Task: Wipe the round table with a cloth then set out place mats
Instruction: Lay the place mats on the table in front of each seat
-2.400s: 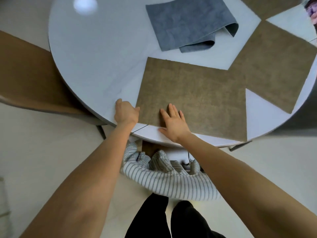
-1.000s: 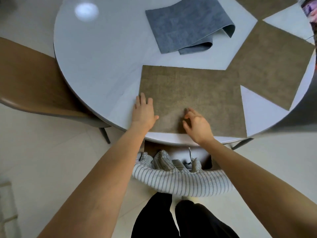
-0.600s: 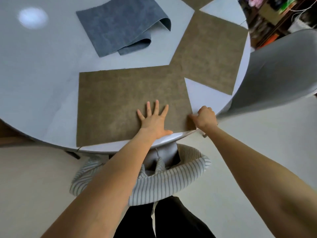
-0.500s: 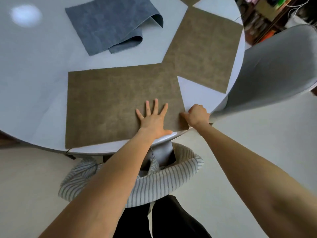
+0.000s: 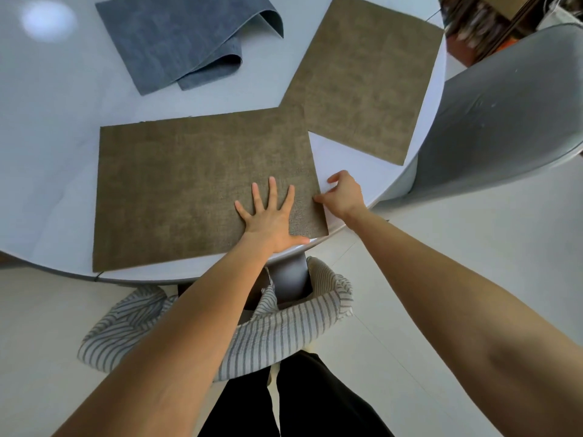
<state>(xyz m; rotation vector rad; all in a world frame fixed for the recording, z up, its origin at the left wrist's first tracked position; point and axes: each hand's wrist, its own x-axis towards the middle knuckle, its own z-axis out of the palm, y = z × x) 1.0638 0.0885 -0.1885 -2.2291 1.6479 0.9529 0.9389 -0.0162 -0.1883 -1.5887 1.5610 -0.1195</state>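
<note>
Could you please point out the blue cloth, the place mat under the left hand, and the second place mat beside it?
blue cloth (image 5: 176, 36): head view, on its flat upper layer.
near place mat (image 5: 176, 190): head view, on its bare middle.
second place mat (image 5: 362, 77): head view, at its centre.

left hand (image 5: 272, 220): flat, fingers spread, palm down | right hand (image 5: 342, 194): fingers curled, thumb and fingertip pinching

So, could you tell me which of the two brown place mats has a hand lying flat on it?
The nearer place mat: the left hand lies spread on it. The far mat is untouched.
</note>
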